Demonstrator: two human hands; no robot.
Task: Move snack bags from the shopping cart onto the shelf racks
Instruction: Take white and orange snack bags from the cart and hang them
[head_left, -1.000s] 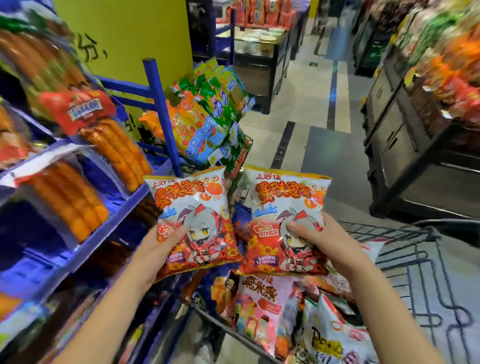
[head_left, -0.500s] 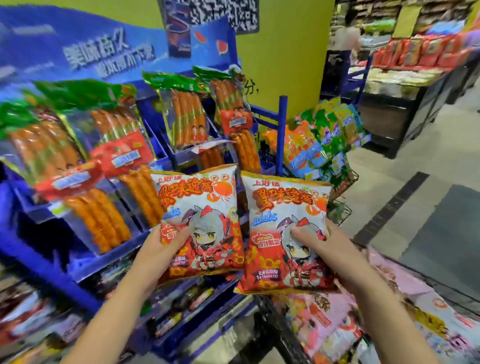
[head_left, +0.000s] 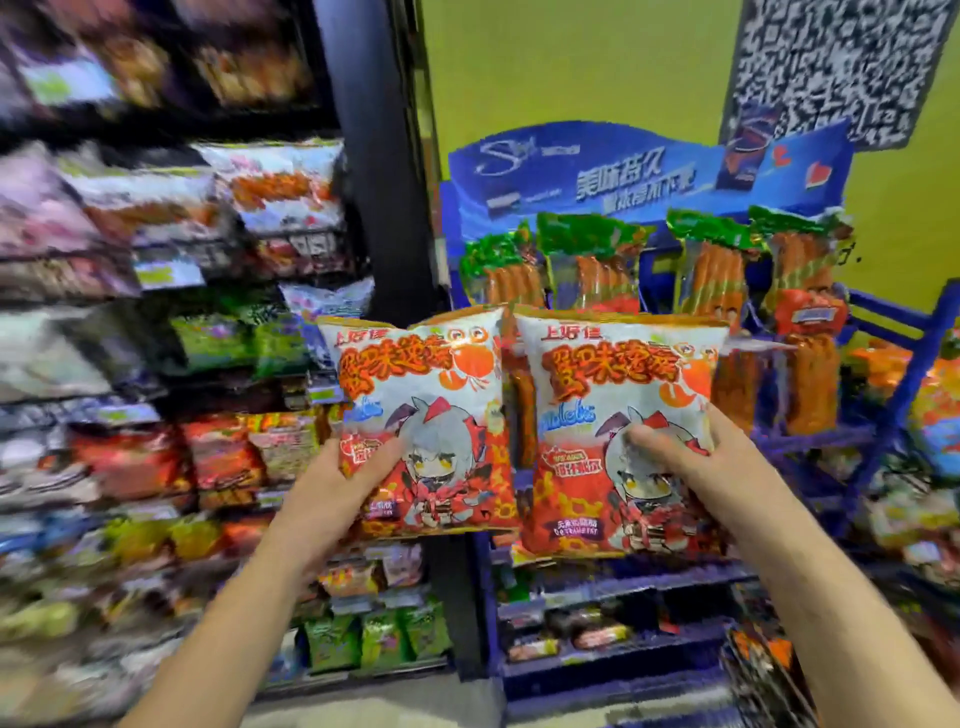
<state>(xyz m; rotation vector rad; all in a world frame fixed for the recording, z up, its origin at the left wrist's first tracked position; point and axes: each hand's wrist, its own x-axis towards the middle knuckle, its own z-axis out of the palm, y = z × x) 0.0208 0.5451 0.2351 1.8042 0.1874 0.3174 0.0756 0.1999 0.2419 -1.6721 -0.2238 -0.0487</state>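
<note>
The head camera has swung left since a second ago: the shopping cart that lay under the hands has dropped out of sight, and shelf racks (head_left: 218, 291) packed with blurred packets now fill the left side, with a blue display stand (head_left: 649, 171) of sausage packs (head_left: 587, 265) straight ahead against a yellow-green wall. This suggests the person has turned from the cart to face the shelves, so the carrying step looks nearly done and placing comes next. The left hand (head_left: 332, 483) keeps its grip clamped on the lower left corner of the left snack bag (head_left: 421, 410), thumb across the front; the right hand (head_left: 691, 457) is likewise closed on the right snack bag (head_left: 618, 415), thumb pressed on the printed cartoon figure. Both bags are held upright side by side, edges just touching, in mid-air in front of the stand and not yet on any shelf. They are puffed, pillow-shaped foil packets with crimped top seams, glossy white and orange-red, likely light and crinkly, and easily crushed if squeezed. The sausage packs behind are clear film with green tops.
</note>
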